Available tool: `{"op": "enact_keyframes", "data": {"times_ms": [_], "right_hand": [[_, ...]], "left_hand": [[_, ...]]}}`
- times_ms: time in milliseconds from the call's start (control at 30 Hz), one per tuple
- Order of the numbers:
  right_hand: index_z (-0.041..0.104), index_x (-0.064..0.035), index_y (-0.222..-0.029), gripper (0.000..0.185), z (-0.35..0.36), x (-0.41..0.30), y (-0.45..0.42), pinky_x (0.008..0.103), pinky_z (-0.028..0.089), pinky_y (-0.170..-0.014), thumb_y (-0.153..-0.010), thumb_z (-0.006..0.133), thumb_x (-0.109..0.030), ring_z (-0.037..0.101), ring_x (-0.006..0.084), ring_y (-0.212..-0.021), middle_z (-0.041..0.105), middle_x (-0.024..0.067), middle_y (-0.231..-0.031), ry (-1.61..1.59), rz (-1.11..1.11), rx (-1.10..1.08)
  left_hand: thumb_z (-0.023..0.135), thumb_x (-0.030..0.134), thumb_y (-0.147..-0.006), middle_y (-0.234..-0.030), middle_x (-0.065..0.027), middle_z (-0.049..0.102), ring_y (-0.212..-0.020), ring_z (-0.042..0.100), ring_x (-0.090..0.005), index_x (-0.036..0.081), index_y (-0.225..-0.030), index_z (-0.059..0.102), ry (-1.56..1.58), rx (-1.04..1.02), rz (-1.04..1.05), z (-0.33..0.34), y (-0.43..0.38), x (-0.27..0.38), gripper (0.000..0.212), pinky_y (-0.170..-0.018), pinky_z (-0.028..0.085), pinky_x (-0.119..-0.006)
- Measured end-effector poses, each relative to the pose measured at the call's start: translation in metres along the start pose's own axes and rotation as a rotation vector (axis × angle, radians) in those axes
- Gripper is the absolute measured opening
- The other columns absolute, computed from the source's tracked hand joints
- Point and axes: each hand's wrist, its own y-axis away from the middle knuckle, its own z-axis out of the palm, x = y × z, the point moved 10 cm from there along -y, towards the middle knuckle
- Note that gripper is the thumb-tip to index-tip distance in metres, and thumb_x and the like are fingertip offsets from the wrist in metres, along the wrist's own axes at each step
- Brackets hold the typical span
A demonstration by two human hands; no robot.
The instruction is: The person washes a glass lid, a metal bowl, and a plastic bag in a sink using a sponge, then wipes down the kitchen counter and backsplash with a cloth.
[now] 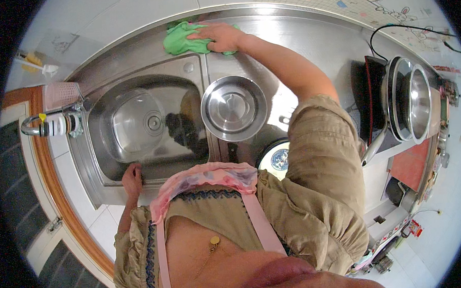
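Note:
My right hand lies over a bunched green cloth, pressing it on the stainless steel counter behind the sink, close to the back wall. Fingers bent, my left hand is at the front rim of the stainless steel sink; whether it grips anything cannot be told. Inside the sink is what looks like a clear round basin, with the round drain visible. A metal bowl stands on the counter just right of the sink.
A curved faucet rises at the sink's left, near a pink perforated basket. Part of a blue-patterned round object shows beside my right sleeve. Further right are a lidded pan, a metal basin and a black cable.

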Motion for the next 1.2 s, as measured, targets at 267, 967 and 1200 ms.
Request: {"op": "enact_keyframes", "data": {"times_ms": [267,967,1200], "right_hand": [[0.047,-0.0303,-0.133,0.054,-0.019,-0.031,0.143,0.0509,0.014,-0.115,-0.08,0.04,-0.027,0.023,0.0272,-0.141,0.032,0.0016,-0.15,0.182,-0.261,-0.213],[0.053,0.0006,-0.123,0.048,-0.115,0.163,0.368,0.0412,0.049,-0.089,-0.086,0.05,-0.031,0.06,0.0359,-0.105,0.062,0.022,-0.112,0.395,1.309,-0.313],[0.051,-0.0324,-0.131,0.061,-0.048,0.04,0.182,0.0409,0.05,-0.087,-0.073,0.055,-0.015,0.057,0.0296,-0.102,0.06,0.0068,-0.121,0.215,0.405,-0.117]], "left_hand": [[0.049,0.016,-0.089,-0.086,-0.0145,0.064,-0.08,0.063,-0.0283,0.006,-0.098,0.062,0.037,0.028,0.003,0.005,-0.003,-0.003,0.019,-0.071,0.048,-0.036],[0.049,0.016,-0.09,-0.08,-0.0098,0.063,-0.073,0.06,-0.0203,0.007,-0.098,0.064,-0.072,-0.061,-0.138,0.005,-0.002,0.005,0.019,-0.069,0.047,-0.032],[0.05,0.017,-0.089,-0.081,-0.01,0.064,-0.073,0.061,-0.0228,0.007,-0.098,0.064,-0.012,-0.021,-0.045,0.005,-0.008,-0.004,0.019,-0.068,0.047,-0.032]]}}
